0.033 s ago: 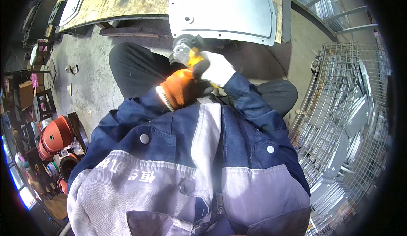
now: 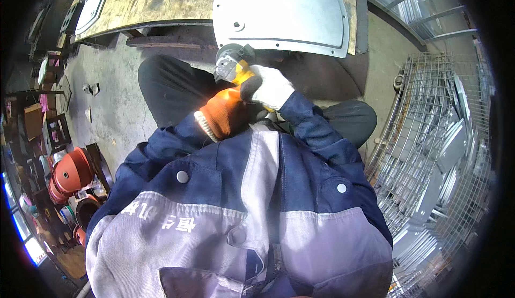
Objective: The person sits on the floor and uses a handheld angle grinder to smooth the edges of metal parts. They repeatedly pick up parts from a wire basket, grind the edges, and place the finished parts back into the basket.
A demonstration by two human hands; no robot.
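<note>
An angle grinder (image 2: 244, 73) with a yellow body and a grey metal head sits in front of my torso. Its disc end points away from me, close to the near edge of a pale metal panel (image 2: 284, 16); whether they touch I cannot tell. Wrapped round the grinder's body from the left is my left hand (image 2: 226, 111), in an orange and dark glove. My right hand (image 2: 274, 88), in a white glove, is closed on the same tool from the right. The gloves hide most of the grinder's rear part.
The panel lies on a wooden workbench (image 2: 161, 0). Another pale panel (image 2: 94, 3) lies at its left end. To my right stands a wire mesh cage (image 2: 413, 99) with metal sheets (image 2: 453, 142). Reddish pots (image 2: 73, 170) sit at left, and a small scrap (image 2: 92, 89) lies on the concrete floor.
The grinder head and both hands have shifted very slightly to the left. My grip on the tool looks the same.
</note>
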